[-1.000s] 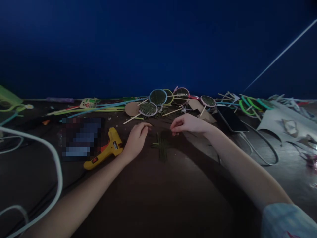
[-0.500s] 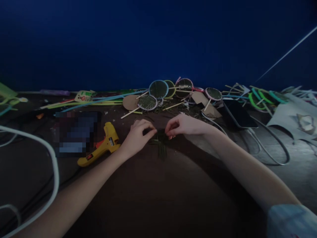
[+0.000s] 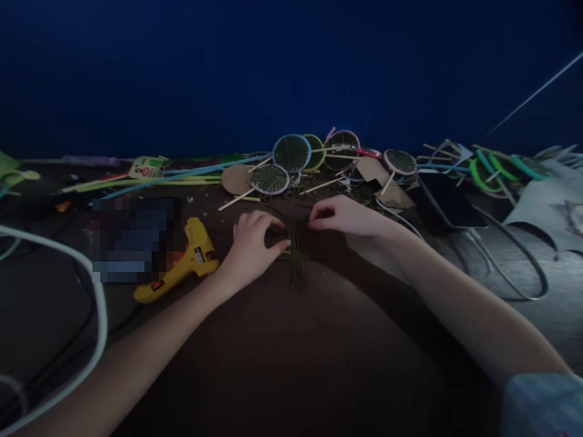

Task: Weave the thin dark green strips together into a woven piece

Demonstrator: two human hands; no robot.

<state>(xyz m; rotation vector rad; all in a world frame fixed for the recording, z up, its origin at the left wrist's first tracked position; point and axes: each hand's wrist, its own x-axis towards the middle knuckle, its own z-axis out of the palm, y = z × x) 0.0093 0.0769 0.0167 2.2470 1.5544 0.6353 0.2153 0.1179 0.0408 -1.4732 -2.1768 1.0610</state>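
Observation:
Thin dark green strips, like grass blades, lie crossed in a small woven piece (image 3: 299, 261) on the dark table. My left hand (image 3: 257, 252) is at its left edge, the thumb and forefinger apart and their tips by the strips. To the upper right, my right hand (image 3: 344, 215) hovers with thumb and forefinger pinched together; whatever may be between the tips is too small and dark to make out. Left of my left forearm lies a yellow glue gun (image 3: 184, 267) with a red trigger.
Round hoops with woven centres and sticks (image 3: 291, 153) line the back, beside a cardboard disc (image 3: 237, 179). A blurred-out phone-like device (image 3: 136, 240) sits at left, a dark phone (image 3: 450, 200) with a cable at right. A white cable (image 3: 101, 303) curves at far left.
My right hand has lifted up and away from the strips, uncovering more of the woven piece. My left thumb and forefinger have spread slightly. The view has shifted a little.

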